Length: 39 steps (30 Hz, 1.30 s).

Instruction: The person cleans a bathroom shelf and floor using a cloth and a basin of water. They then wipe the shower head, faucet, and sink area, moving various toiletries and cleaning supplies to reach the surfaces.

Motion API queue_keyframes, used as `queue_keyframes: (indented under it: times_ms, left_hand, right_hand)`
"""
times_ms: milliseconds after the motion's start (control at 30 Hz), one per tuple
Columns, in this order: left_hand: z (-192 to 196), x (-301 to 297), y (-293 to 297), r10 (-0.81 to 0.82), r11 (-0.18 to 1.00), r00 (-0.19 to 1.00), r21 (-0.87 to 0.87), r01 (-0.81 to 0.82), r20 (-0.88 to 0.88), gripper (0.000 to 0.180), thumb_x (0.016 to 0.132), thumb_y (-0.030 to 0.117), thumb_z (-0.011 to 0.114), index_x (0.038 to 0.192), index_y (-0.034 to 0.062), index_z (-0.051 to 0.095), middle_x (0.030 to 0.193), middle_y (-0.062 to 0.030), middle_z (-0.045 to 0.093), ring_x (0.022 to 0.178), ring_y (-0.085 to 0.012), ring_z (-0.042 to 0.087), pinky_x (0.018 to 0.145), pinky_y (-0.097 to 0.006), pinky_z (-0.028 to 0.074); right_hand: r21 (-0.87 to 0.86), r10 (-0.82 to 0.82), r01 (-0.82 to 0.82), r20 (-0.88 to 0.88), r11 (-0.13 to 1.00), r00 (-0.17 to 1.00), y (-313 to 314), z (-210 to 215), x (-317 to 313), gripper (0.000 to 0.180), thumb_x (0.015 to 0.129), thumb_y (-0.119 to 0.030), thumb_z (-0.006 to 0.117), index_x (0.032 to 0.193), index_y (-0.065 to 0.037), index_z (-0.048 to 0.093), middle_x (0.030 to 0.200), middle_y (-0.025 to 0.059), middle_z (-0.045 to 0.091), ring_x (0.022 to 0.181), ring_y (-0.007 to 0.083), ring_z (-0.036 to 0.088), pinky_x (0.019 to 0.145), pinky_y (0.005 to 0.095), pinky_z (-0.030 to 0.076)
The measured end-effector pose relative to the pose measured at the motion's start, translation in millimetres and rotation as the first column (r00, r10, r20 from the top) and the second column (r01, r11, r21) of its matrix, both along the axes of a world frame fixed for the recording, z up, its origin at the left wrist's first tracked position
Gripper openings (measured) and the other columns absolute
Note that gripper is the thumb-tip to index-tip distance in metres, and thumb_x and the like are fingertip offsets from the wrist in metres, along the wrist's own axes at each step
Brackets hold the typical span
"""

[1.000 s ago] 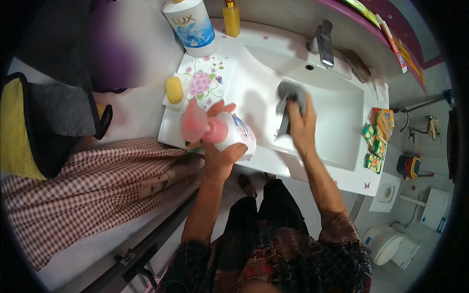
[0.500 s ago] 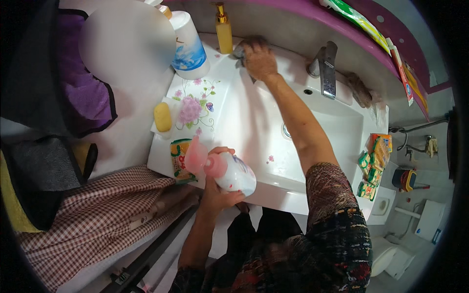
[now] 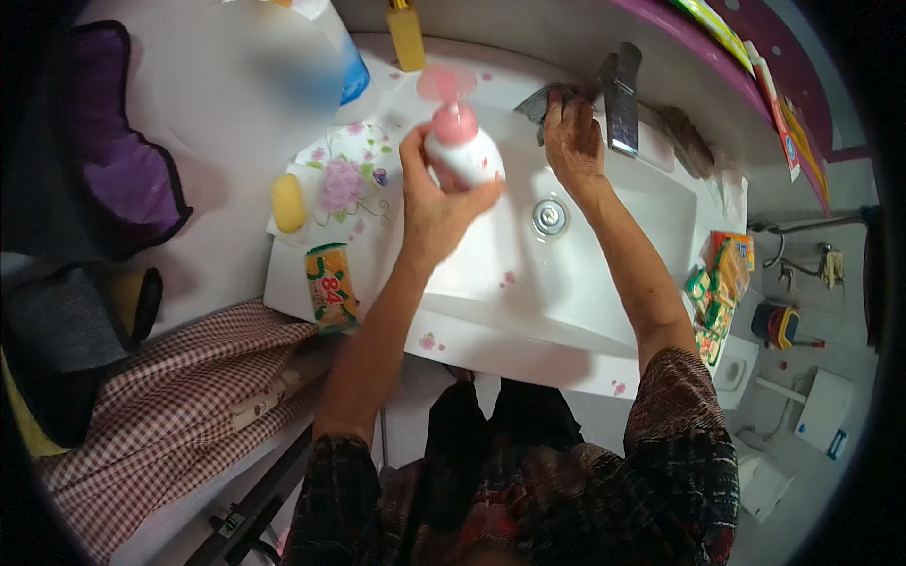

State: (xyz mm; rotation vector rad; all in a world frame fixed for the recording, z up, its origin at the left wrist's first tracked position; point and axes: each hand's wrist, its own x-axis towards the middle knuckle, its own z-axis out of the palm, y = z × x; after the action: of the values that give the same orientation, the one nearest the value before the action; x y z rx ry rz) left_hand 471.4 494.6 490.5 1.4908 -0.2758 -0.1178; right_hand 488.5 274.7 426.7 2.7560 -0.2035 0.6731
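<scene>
The left hand has a tight grip on a pink and white bottle, held up over the left side of the sink. Farther back, the right hand presses a grey cloth down beside the tap. This looks like sink wiping. Next comes a careful rub behind the tap. The hand hides most of the cloth.

Yellow soap bar (on floral tray), packaged soap, checkered cloth.
</scene>
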Motion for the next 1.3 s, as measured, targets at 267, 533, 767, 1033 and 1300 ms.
queue_keyframes:
  times_ms: [267,533,767,1033,1300]
  left_hand:
    - [-6.6,35.9,-41.2,0.081,0.991,0.991,-0.118,-0.068,0.11,0.078,0.061,0.012,0.081,0.123,0.0039,0.033,0.111,-0.0133,0.051,0.098,-0.0222,0.055,0.084,-0.036,0.048]
    - [-32.3,79.1,-82.0,0.132,0.987,0.971,0.058,-0.146,0.201,0.088,0.055,0.02,0.083,0.126,0.0052,0.032,0.111,-0.0152,0.049,0.104,-0.0263,0.049,0.087,-0.041,0.042]
    - [-36.5,95.2,-108.3,0.169,0.982,0.966,0.047,-0.181,0.195,0.095,0.055,0.022,0.083,0.13,0.0059,0.026,0.123,-0.0176,0.037,0.113,-0.0312,0.035,0.096,-0.043,0.034]
    - [-26.0,108.0,-123.4,0.29,0.925,0.933,0.189,-0.33,0.213,0.102,0.056,0.034,0.084,0.129,-0.0026,0.024,0.122,-0.022,0.038,0.114,-0.0332,0.038,0.098,-0.043,0.032]
    - [-32.6,125.3,-121.6,0.31,0.868,0.915,0.317,-0.383,0.257,0.108,0.053,0.031,0.085,0.133,-0.0001,0.018,0.125,-0.0232,0.033,0.117,-0.0365,0.03,0.1,-0.046,0.027]
  right_hand:
    - [0.134,0.075,-0.048,-0.199,0.99,0.977,-52.4,9.9,-92.2,0.047,0.077,-0.001,0.056,0.122,0.002,0.048,0.106,0.0187,0.052,0.091,0.0329,0.052,0.076,0.0404,0.048]
    - [0.439,0.131,-0.074,-0.101,0.895,0.986,-63.4,22.8,-85.7,0.053,0.069,0.003,0.063,0.12,0.0,0.047,0.113,0.0214,0.048,0.105,0.0389,0.046,0.089,0.0434,0.045]
    - [0.709,-0.086,-0.119,0.247,0.695,0.965,-47.2,39.0,-40.8,0.034,0.074,0.003,0.056,0.108,0.0,0.052,0.1,0.0206,0.054,0.097,0.0358,0.049,0.084,0.0425,0.042]
    - [0.603,0.183,-0.244,0.161,0.76,0.97,-58.7,15.5,-66.2,0.041,0.073,0.003,0.057,0.113,-0.001,0.052,0.106,0.0196,0.054,0.103,0.036,0.048,0.088,0.0425,0.041]
    - [0.796,-0.124,-0.252,0.377,0.55,0.918,-69.4,104.7,-57.2,0.043,0.082,-0.019,0.057,0.12,0.002,0.052,0.104,0.0196,0.054,0.092,0.0269,0.056,0.083,0.0346,0.045]
